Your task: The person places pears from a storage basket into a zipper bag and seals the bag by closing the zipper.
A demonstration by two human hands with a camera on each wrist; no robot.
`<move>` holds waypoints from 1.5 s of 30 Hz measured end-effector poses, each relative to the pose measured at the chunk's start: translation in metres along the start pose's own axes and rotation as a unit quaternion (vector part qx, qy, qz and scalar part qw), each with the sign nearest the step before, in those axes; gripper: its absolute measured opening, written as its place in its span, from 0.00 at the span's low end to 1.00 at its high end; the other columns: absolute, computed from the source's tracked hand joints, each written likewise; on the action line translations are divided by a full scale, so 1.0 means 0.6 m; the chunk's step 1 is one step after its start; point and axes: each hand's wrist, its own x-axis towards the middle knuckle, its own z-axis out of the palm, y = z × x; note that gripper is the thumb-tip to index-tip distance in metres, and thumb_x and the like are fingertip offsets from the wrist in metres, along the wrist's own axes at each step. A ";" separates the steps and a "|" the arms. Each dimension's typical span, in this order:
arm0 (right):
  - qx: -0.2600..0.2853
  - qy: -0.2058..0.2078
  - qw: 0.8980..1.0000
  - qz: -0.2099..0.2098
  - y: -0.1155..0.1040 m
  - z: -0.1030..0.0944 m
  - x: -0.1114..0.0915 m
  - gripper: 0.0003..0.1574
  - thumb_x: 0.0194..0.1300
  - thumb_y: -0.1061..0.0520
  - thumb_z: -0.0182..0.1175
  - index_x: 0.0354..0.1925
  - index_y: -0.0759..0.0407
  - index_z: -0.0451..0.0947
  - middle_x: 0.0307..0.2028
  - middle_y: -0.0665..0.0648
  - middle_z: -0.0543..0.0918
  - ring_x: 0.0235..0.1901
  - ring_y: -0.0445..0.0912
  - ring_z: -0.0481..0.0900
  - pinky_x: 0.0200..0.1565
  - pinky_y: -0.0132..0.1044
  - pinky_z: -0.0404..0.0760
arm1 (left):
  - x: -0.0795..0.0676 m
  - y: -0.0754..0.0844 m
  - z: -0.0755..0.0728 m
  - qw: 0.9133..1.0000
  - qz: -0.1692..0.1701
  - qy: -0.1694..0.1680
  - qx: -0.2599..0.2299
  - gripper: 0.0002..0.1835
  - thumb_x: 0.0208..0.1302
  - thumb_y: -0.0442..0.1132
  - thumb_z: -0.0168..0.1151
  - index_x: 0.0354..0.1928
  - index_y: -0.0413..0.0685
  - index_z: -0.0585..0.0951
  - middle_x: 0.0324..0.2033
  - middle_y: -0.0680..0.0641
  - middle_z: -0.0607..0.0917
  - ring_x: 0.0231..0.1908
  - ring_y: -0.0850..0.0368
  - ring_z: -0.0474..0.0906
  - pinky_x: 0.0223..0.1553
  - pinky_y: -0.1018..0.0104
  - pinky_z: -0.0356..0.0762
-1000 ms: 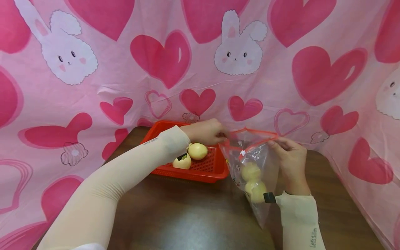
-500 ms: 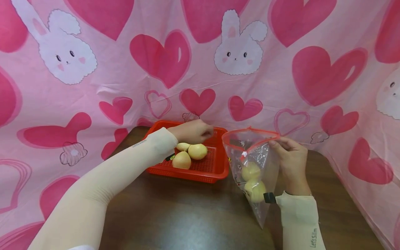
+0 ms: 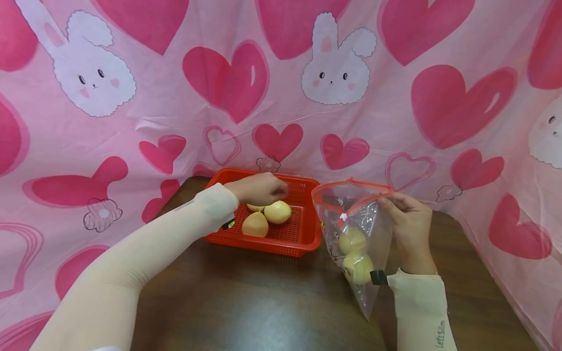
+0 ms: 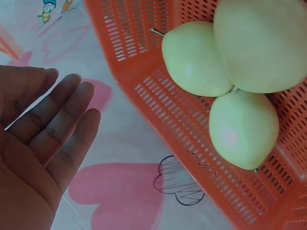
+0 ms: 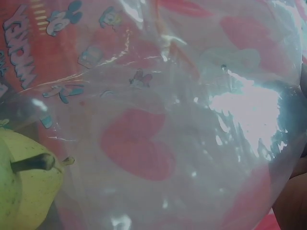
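Observation:
In the head view my left hand (image 3: 259, 189) hovers over the red basket (image 3: 311, 240), holding nothing; the left wrist view shows its fingers relaxed and slightly bent. Inside the basket lie three pale yellow pears (image 3: 255, 224), one partly hidden by that hand in the head view. To the right, my right hand (image 3: 408, 226) pinches the rim of a clear zip bag (image 3: 327, 214) with a red slider edge. The bag's mouth gapes, and pears (image 3: 357, 267) sit inside it. Through the plastic, the right wrist view shows a stemmed pear (image 5: 29, 187).
A dark wooden table (image 3: 246, 297) lies beneath everything. Pink cloth (image 3: 281, 83) with hearts and rabbits hangs behind the basket and along the sides. The bag hangs just right of the basket's right wall.
My left hand has let go of the bag's left rim and moved left over the basket. My right hand stays in place, holding the bag.

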 end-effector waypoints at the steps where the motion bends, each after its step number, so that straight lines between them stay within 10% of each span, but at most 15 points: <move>1: 0.000 0.000 1.000 -0.002 0.000 0.000 -0.001 0.12 0.50 0.77 0.68 0.37 0.79 0.82 0.28 0.54 0.87 0.29 0.41 0.85 0.37 0.29 0.81 | -0.002 -0.002 0.001 1.000 0.001 -0.001 -0.001 0.07 0.70 0.40 0.56 0.31 0.56 0.78 0.22 0.56 0.74 0.24 0.61 0.70 0.29 0.69 0.72; 26: -0.016 -0.016 1.000 0.011 -0.011 -0.003 -0.016 0.14 0.53 0.72 0.70 0.40 0.77 0.82 0.31 0.55 0.87 0.31 0.44 0.83 0.37 0.29 0.81 | -0.046 -0.042 0.031 0.998 -0.039 -0.040 0.018 0.08 0.67 0.43 0.61 0.42 0.49 0.85 0.32 0.59 0.82 0.33 0.61 0.77 0.41 0.66 0.78; 45: 0.000 -0.004 1.000 0.001 -0.012 0.011 -0.016 0.12 0.51 0.78 0.67 0.37 0.79 0.82 0.28 0.55 0.87 0.29 0.41 0.85 0.36 0.29 0.81 | -0.046 -0.065 0.045 0.983 -0.145 -0.115 0.011 0.19 0.65 0.49 0.64 0.53 0.48 0.83 0.39 0.52 0.83 0.39 0.56 0.78 0.44 0.58 0.78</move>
